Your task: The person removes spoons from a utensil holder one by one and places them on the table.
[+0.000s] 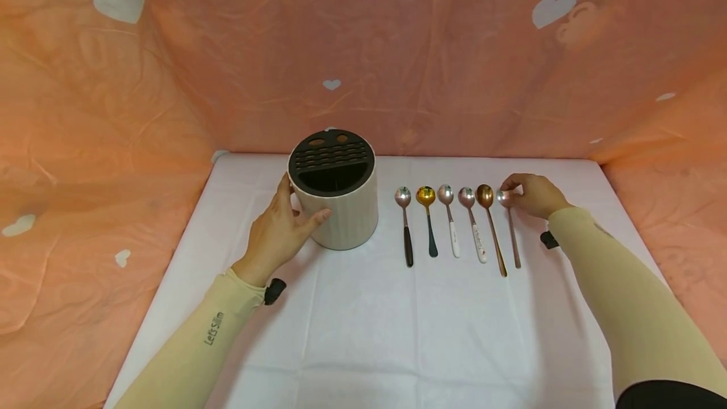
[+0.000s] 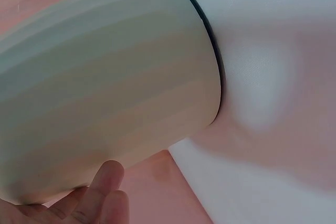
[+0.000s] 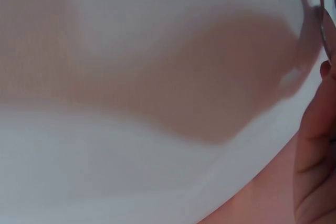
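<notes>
A white ribbed cylindrical holder (image 1: pixel 346 223) with a black slotted lid (image 1: pixel 332 160) stands upright on the cloth. My left hand (image 1: pixel 278 232) rests against its left side, thumb across the front; in the left wrist view some fingertips (image 2: pixel 107 177) lie along the ribbed wall. At the right end of a row of spoons, my right hand (image 1: pixel 534 195) pinches a copper-coloured spoon (image 1: pixel 514 238) by its bowl. The right wrist view catches only part of that hand (image 3: pixel 317 156) and a thin edge of metal beside the fingers.
Left of the held spoon lie several others, bowls away from me: bronze (image 1: pixel 493 232), two with white handles (image 1: pixel 478 242) (image 1: pixel 454 238), gold-bowled (image 1: pixel 430 226), and black-handled (image 1: pixel 407 238). White cloth (image 1: pixel 363 339) covers the table; orange-pink drapes (image 1: pixel 397 49) enclose its back and sides.
</notes>
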`<state>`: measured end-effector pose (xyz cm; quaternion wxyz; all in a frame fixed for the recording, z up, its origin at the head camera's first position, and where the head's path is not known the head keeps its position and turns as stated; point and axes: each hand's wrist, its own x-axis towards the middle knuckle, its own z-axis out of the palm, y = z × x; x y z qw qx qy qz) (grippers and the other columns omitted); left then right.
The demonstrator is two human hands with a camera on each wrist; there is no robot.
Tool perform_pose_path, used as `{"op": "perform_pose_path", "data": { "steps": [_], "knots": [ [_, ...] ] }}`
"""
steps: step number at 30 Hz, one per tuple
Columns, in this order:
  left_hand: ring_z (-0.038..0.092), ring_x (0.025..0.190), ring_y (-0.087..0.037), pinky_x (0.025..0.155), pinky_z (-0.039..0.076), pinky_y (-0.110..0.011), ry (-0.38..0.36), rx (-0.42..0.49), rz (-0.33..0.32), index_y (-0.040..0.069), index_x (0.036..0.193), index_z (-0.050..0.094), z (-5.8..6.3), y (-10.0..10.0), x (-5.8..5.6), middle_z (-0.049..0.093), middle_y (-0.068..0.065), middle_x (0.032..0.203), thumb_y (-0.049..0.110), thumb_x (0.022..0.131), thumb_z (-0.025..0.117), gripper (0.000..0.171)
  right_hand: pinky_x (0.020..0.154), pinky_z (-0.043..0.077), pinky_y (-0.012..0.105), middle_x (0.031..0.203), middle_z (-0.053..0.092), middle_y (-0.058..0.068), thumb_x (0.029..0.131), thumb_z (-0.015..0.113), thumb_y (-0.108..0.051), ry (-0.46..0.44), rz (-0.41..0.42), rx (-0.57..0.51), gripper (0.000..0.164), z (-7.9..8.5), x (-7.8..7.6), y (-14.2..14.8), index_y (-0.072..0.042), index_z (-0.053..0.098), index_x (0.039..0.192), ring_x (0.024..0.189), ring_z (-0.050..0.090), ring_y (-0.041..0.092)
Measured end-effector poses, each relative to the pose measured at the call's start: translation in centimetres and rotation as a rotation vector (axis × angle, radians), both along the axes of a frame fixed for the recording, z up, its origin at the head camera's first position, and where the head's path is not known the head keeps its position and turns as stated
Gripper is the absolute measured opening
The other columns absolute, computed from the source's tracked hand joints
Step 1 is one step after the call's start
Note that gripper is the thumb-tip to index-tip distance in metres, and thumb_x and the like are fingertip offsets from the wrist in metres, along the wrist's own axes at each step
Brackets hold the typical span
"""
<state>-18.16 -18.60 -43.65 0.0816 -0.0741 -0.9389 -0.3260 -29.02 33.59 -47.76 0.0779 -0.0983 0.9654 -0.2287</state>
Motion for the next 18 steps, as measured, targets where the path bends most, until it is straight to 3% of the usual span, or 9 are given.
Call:
{"op": "perform_pose_path", "data": {
  "steps": [11,18],
  "knots": [
    [0.065,0.099,-0.033,0.07,0.049,-0.052,0.005,0.004,-0.005,0.027,0.161,0.004,0.0,0.0,-0.1,0.049,-0.014,0.144,0.07,0.087,0.06,0.102,0.092,0.04,0.062,0.121,0.063,0.024,0.096,0.063,-0.012,0.019,-0.005,0.041,0.019,-0.1,-0.1,0.3,-0.005,0.066,0.114,0.113,0.055,0.045],
    [0.065,0.099,-0.034,0.07,0.049,-0.053,0.008,-0.005,0.001,0.026,0.161,0.004,0.0,-0.1,-0.1,0.049,-0.014,0.144,0.07,0.087,0.06,0.102,0.092,0.039,0.063,0.126,0.06,0.026,0.098,0.058,-0.013,0.016,-0.02,0.053,0.028,1.1,0.5,0.3,-0.002,0.062,0.123,0.114,0.054,0.047]
  ]
}}
